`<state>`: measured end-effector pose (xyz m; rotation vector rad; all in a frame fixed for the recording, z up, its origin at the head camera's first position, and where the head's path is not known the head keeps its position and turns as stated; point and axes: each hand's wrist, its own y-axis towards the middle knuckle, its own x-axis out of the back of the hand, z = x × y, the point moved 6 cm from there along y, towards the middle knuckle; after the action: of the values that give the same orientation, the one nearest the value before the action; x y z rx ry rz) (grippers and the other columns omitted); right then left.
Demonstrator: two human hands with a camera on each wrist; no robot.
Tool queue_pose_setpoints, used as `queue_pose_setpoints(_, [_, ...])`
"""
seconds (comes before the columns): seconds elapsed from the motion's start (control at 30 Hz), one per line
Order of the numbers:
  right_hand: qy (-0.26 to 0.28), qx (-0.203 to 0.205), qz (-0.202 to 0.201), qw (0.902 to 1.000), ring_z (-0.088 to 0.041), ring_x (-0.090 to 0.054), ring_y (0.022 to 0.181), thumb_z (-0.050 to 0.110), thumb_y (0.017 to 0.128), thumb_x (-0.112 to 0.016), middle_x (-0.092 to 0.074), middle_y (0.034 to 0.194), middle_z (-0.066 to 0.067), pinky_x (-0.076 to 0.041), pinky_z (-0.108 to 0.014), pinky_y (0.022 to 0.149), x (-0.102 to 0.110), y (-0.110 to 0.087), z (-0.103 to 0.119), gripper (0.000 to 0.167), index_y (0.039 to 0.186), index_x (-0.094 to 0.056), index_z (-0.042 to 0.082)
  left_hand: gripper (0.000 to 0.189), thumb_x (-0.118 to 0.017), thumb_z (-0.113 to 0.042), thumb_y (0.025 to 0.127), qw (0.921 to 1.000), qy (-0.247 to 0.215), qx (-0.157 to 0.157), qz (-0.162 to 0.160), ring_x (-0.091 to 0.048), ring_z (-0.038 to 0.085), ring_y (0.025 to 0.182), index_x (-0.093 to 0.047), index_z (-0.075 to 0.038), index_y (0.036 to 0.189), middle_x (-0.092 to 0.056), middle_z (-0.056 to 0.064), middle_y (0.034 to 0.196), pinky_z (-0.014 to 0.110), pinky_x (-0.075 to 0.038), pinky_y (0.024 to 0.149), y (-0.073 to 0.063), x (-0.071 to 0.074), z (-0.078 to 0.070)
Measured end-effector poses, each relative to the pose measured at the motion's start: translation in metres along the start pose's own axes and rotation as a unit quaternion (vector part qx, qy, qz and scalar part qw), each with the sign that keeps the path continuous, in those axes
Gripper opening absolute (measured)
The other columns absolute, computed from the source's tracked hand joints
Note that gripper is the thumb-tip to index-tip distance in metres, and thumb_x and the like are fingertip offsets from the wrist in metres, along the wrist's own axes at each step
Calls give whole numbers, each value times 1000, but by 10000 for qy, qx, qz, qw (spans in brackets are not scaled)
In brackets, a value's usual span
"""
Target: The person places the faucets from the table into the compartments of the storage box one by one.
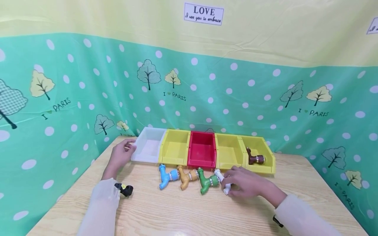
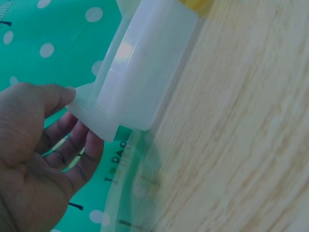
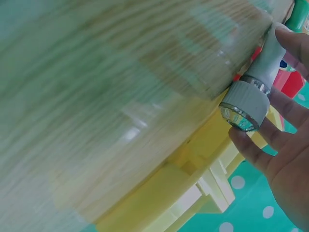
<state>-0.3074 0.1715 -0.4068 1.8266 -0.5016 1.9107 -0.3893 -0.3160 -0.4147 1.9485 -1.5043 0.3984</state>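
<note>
My left hand (image 1: 121,154) pinches the left edge of a translucent white bin (image 1: 148,146), thumb on one side and fingers on the other, as the left wrist view shows. My right hand (image 1: 243,182) holds a white tap (image 3: 258,79) at the table surface, in front of the bins; part of it is hidden by the fingers in the head view. Left of it lie a green tap (image 1: 207,181), an orange tap (image 1: 185,178) and a blue tap (image 1: 166,177). Inside the rightmost yellow bin (image 1: 270,165) lies a dark brown tap (image 1: 255,158).
Joined in a row with the white bin are a yellow bin (image 1: 175,147), a red bin (image 1: 202,149) and another yellow bin (image 1: 229,150). They stand at the back of the wooden table (image 1: 177,213). A green and yellow patterned curtain (image 1: 218,88) hangs close behind.
</note>
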Motion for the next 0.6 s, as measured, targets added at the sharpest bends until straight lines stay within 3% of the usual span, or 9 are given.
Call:
queue_pose_setpoints(0.13, [-99,-63,86,9999,-22,-56,112,31,91,-76,-66,127,-2,-50,-49,94,-1,1,1,24,114,-73,35,36,-57,-21,106,10000,-4,-9,14,-63,32,97,-59,-4,138,-64,19,111,37,-53,78,1,-1,0])
queue_pose_setpoints(0.4, [-274,-63,85,9996,-16,-51,103,32,91,-75,-63,118,2,-47,-43,83,-2,1,3,20,108,-69,40,36,-56,-21,106,10000,11,-36,19,-64,32,96,-59,-4,138,-64,19,111,36,-53,77,2,0,1])
queue_pose_setpoints(0.6, [-353,-79,19,9993,-15,-48,102,31,88,-74,-61,115,3,-44,-43,83,-4,-3,4,20,105,-69,39,36,-57,-21,106,10000,4,-49,25,-63,31,95,-59,-4,138,-63,19,110,36,-53,76,3,-1,3])
